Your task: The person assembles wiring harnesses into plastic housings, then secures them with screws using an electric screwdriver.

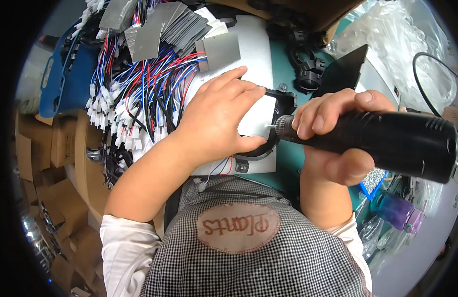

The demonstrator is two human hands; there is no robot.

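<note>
My right hand (pixel 333 133) is wrapped around a black electric screwdriver (pixel 387 141), held nearly level. Its bit points left and reaches the right edge of a pale square plate (pixel 261 116). That plate lies in a rounded black housing (pixel 284 101), partly covered by my hand. Over the plate my left hand (pixel 221 114) is spread, thumb at the near edge and index finger at the far edge, steadying it. Whether a screw sits under the bit is too small to tell. Thin red and blue wires (pixel 219 167) come out beside the housing's near side.
Bundles of coloured wires with white connectors (pixel 140 94) and stacked grey metal plates (pixel 184 29) lie at left. Black ring-shaped parts (pixel 308 72) stand behind. To the right are a blue tray of screws (pixel 373 180), a purple bottle (pixel 395 212) and clear plastic bags (pixel 392 44).
</note>
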